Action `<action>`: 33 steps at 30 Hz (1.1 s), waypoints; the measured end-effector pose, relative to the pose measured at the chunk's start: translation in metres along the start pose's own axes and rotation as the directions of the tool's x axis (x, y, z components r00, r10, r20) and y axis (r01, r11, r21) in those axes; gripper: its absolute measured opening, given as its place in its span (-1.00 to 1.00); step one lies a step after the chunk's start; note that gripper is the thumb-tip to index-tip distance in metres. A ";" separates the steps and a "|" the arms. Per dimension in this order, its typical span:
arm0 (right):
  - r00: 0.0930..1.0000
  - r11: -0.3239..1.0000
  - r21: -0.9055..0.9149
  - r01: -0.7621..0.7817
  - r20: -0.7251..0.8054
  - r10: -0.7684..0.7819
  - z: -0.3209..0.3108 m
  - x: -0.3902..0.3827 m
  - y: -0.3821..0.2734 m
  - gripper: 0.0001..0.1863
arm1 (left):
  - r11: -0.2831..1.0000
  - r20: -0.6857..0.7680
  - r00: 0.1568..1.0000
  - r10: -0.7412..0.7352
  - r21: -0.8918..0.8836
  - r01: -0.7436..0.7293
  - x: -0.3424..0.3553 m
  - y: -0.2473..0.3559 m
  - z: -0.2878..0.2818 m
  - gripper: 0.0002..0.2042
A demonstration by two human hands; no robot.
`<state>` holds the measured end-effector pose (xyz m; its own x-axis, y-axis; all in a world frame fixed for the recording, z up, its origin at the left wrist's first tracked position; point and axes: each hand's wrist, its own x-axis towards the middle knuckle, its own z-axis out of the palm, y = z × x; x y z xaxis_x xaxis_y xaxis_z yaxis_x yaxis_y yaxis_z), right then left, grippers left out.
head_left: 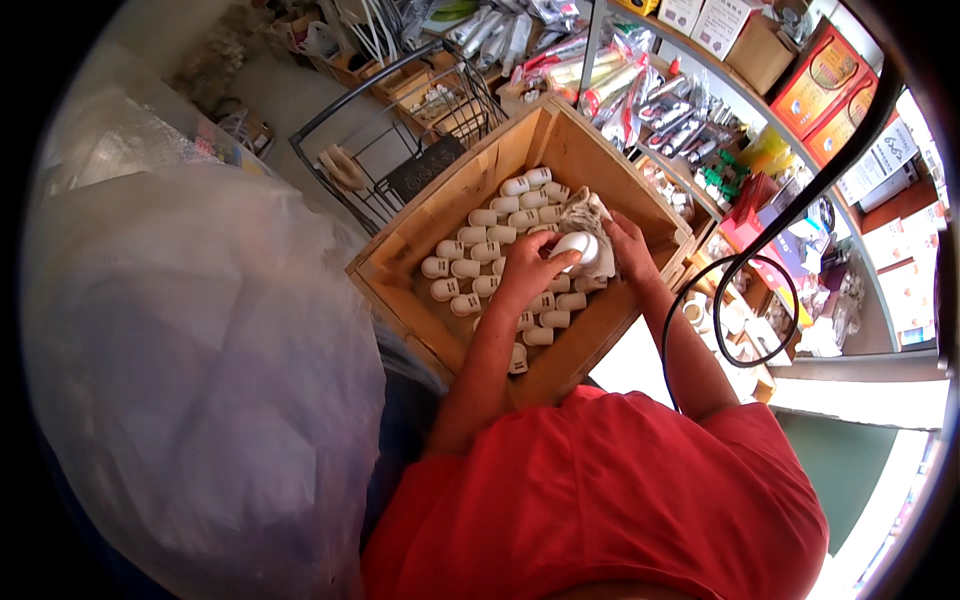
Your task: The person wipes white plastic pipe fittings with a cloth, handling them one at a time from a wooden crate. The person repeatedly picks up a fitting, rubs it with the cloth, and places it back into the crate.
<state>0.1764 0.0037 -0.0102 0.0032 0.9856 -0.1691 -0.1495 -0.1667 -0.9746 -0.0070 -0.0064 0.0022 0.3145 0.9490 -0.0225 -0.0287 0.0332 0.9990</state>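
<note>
A wooden crate [382, 275] holds several white rounded plastic fittings [455, 270], lying in rows on its bottom. My left hand [530, 262] grips a larger-looking white rounded fitting [576, 245] between thumb and fingers, above the others. My right hand [628, 250] has its fingers closed on a crumpled, stained pale cloth [585, 210], which is against the right side of that fitting. Part of the cloth hangs over the fittings below, hiding some of them.
A large translucent plastic bag [190, 380] bulges at the left. A black wire cart [400, 160] stands behind the crate. Shelves at the right hold boxes [820, 75] and bagged goods [620, 80]. A looped black cable [770, 290] hangs beside my right arm.
</note>
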 end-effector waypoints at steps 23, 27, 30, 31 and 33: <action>0.954 0.974 0.179 0.140 0.238 -0.181 0.013 -0.015 -0.015 -0.81 | 0.830 0.018 0.990 -0.143 -0.542 0.129 0.001 -0.004 -0.009 -0.76; 0.949 0.971 0.188 0.146 0.250 -0.191 0.009 -0.014 -0.014 -0.82 | 0.864 0.035 0.989 -0.145 -0.482 0.144 0.003 -0.001 -0.007 -0.74; 0.959 0.961 0.258 0.097 0.233 -0.159 0.011 -0.016 -0.017 -0.83 | 0.880 0.033 0.986 -0.160 -0.448 0.158 0.002 0.003 -0.005 -0.75; 0.963 0.957 0.277 0.088 0.223 -0.153 0.011 -0.017 -0.016 -0.83 | 0.887 0.040 0.988 -0.150 -0.436 0.152 0.002 0.003 -0.005 -0.75; 0.961 0.956 0.277 0.099 0.224 -0.165 0.009 -0.012 -0.009 -0.82 | 0.900 0.041 0.989 -0.141 -0.412 0.145 0.004 0.003 -0.006 -0.75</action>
<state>0.1693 -0.0060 0.0021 -0.1938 0.9806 0.0308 -0.4165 -0.0538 -0.9075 -0.0118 -0.0003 0.0046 0.3537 0.9213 -0.1616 -0.3708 0.2967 0.8800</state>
